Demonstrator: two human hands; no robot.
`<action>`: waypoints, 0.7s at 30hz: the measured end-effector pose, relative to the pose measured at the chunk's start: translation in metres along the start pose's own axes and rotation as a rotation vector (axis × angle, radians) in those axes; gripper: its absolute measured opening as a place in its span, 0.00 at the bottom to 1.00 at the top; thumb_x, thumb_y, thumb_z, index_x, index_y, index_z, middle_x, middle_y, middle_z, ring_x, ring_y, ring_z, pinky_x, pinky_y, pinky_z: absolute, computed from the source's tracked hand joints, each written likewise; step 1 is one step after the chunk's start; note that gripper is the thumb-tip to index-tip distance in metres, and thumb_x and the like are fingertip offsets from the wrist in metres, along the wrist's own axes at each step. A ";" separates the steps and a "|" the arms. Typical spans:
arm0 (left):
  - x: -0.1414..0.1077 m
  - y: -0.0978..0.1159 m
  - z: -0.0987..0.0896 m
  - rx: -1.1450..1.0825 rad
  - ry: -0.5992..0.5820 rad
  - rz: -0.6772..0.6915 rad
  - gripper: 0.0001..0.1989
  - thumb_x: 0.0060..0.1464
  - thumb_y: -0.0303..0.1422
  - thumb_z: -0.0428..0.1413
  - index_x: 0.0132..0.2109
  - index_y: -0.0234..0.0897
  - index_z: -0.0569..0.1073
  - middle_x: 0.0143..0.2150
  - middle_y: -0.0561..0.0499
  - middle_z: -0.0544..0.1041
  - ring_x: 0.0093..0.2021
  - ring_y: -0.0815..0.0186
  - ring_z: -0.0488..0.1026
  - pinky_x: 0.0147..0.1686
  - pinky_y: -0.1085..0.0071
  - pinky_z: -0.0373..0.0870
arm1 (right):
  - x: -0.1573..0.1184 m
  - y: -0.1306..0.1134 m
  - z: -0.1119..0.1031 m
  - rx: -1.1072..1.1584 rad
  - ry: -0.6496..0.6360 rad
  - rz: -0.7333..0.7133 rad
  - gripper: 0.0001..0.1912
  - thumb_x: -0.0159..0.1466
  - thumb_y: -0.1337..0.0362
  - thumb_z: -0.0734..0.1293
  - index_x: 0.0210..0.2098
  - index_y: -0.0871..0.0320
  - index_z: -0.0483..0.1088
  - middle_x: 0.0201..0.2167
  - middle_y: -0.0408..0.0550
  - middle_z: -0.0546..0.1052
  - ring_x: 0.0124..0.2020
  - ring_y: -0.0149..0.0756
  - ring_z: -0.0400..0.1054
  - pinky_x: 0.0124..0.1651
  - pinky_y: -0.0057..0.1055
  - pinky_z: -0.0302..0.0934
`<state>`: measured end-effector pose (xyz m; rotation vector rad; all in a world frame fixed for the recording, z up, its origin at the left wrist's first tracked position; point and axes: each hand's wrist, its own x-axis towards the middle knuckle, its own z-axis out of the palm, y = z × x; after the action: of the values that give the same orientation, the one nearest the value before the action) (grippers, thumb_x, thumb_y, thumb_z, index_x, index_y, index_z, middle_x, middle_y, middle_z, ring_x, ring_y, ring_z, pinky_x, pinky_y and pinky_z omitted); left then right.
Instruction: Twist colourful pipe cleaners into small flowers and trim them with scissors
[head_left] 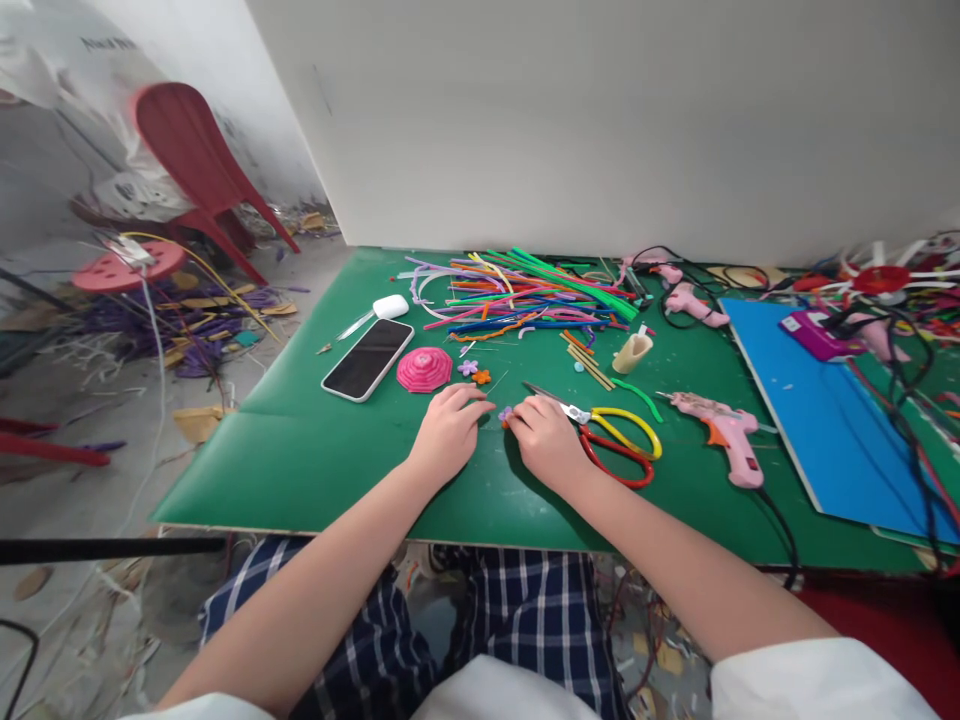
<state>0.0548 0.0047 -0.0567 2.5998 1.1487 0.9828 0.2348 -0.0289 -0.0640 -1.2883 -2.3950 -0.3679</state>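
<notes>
My right hand (545,438) is closed, its fingertips pinching a small purple pipe-cleaner flower (505,413) with a bit of orange beneath it. My left hand (448,432) rests on the table with bent fingers pressed together; what they hold, if anything, is hidden. A thin wire (498,381) lies just past its fingertips. Scissors (574,411) with yellow and red handles lie partly beside and behind my right hand. Beyond my left hand are a lilac flower (468,368), an orange flower (481,377) and a pink ribbed dome (424,369).
A phone (369,358) lies on the green table (300,465) at left. Colourful pipe cleaners (525,292) are heaped at the back. A pink glue gun (724,432), a cream holder (632,352) and a blue board (806,410) with cables occupy the right.
</notes>
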 end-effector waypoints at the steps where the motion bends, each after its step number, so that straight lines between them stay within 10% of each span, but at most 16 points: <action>1: 0.000 0.000 -0.001 -0.010 0.012 -0.002 0.18 0.49 0.18 0.46 0.41 0.37 0.75 0.43 0.47 0.75 0.49 0.60 0.66 0.50 0.59 0.65 | 0.002 0.000 -0.002 0.012 -0.020 0.007 0.11 0.61 0.72 0.59 0.36 0.61 0.73 0.32 0.52 0.73 0.42 0.41 0.59 0.47 0.38 0.55; 14: -0.001 -0.005 -0.017 -0.208 0.142 -0.106 0.16 0.51 0.20 0.46 0.39 0.38 0.76 0.41 0.48 0.75 0.46 0.62 0.69 0.49 0.60 0.65 | 0.036 0.025 -0.014 0.353 -0.150 0.176 0.08 0.60 0.64 0.64 0.28 0.57 0.73 0.29 0.50 0.76 0.37 0.39 0.64 0.42 0.36 0.58; 21: 0.004 -0.002 -0.034 -0.952 0.147 -0.600 0.19 0.50 0.36 0.55 0.50 0.37 0.68 0.39 0.48 0.76 0.42 0.62 0.72 0.42 0.65 0.69 | 0.079 0.006 -0.024 1.298 -0.063 0.687 0.12 0.54 0.56 0.66 0.28 0.59 0.73 0.27 0.45 0.76 0.29 0.32 0.67 0.34 0.30 0.60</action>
<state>0.0345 0.0049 -0.0289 1.3625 1.0206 1.1740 0.2060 0.0228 -0.0066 -1.2353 -1.4288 1.2048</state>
